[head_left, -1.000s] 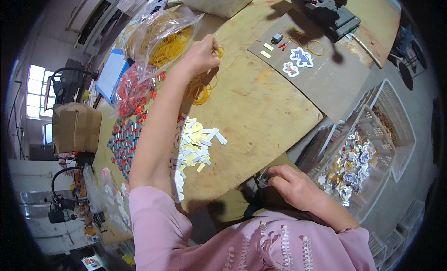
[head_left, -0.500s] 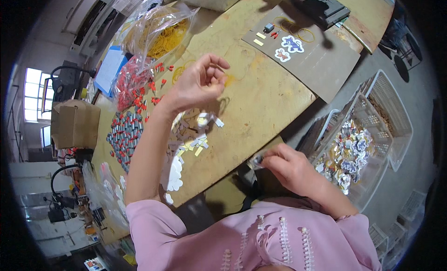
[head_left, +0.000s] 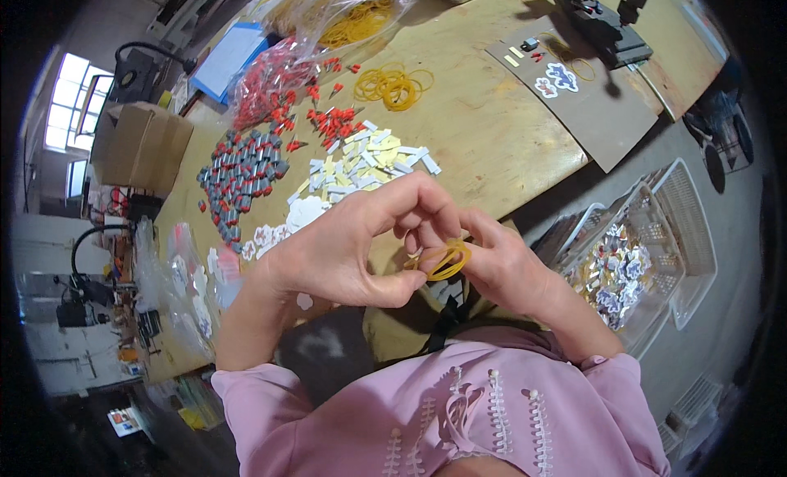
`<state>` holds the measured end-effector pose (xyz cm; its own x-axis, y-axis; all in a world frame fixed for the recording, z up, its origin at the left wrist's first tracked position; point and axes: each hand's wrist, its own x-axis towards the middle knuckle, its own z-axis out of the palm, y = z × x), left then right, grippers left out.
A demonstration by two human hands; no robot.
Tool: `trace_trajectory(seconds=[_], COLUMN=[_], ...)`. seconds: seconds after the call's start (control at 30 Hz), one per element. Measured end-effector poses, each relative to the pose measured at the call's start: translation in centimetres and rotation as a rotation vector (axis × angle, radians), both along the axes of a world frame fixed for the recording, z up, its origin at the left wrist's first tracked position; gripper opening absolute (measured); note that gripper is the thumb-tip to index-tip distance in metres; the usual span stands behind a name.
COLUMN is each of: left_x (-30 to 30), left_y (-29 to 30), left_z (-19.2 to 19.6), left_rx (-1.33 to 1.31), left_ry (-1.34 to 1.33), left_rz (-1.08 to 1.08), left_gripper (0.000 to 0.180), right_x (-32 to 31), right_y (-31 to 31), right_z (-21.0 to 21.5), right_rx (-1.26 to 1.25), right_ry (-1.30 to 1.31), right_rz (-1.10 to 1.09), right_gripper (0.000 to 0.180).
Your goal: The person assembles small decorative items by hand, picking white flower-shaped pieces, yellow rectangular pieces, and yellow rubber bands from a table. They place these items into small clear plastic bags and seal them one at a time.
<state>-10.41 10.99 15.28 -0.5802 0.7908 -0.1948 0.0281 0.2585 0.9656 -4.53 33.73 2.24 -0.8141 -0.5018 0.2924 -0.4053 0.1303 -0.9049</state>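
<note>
In front of my chest, near the table's edge, my left hand [head_left: 361,243] and my right hand [head_left: 508,268] meet. A looped yellow rubber band [head_left: 449,262] runs between their fingertips. My left thumb and fingers pinch one side of it, while the right fingers close on the other. Whatever else the right fingers hold is hidden. Beyond my left hand lie a pile of white and pale yellow strips [head_left: 373,159], white cut-out pieces [head_left: 305,212], and red-tipped small parts [head_left: 334,124]. Loose yellow rubber bands [head_left: 393,85] lie farther back.
Grey-and-red cylindrical parts [head_left: 244,172] spread at the left. Behind them are a bag of red parts [head_left: 275,82] and a bag of rubber bands [head_left: 358,24]. A grey board [head_left: 594,120] holds sample pieces. Plastic crates [head_left: 697,231] with banded cut-outs stand at the right.
My left hand has come back from over the table to meet the right, now with a rubber band. My right hand has risen slightly. The view has shifted, uncovering the strips and loose bands.
</note>
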Motion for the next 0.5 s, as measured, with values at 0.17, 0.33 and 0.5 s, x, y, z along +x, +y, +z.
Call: trace_trajectory(seconds=[0.17, 0.33, 0.5], left_x=[0.8, 2.5, 5.2], left_y=[-1.6, -2.3, -2.5], left_z=[-2.1, -3.1, -4.3], left_rx=[-0.094, -0.194, -0.181], left_ry=[0.168, 0.301, 0.587], left_rz=[0.164, 0.338, 0.29], left_gripper=[0.028, 0.017, 0.018], right_x=[0.3, 1.0, 0.8], right_y=[-1.3, -2.0, -3.0], right_z=[0.5, 0.1, 1.1], right_rx=[0.081, 0.094, 0.079], right_ry=[0.406, 0.272, 0.227], right_rz=[-0.004, 0.002, -0.017], right_gripper=[0.038, 0.037, 0.036])
